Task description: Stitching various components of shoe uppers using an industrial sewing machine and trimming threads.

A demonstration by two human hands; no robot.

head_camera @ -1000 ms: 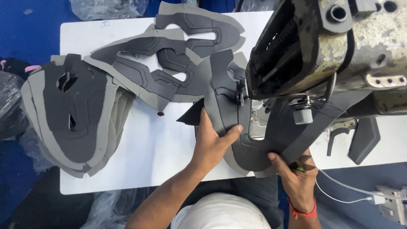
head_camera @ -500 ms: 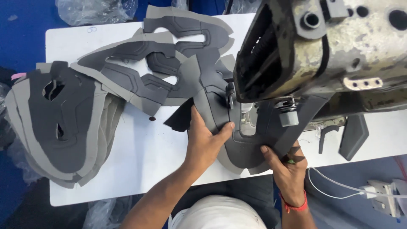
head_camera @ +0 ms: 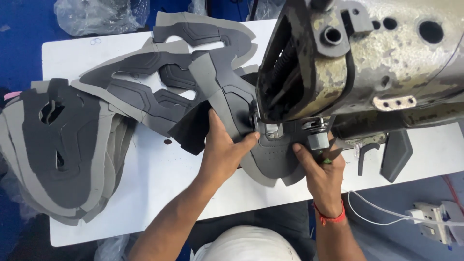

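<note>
While the worn, cream-painted sewing machine head looms over the white table, the left hand presses flat on the grey cut shoe-upper panel under the needle, and the right hand pinches its near edge.

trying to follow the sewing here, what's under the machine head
Under the sewing machine head lies a grey shoe upper piece on the white table, pressed flat by the left hand and right hand. The needle and the stitching spot are covered by the head.
</note>
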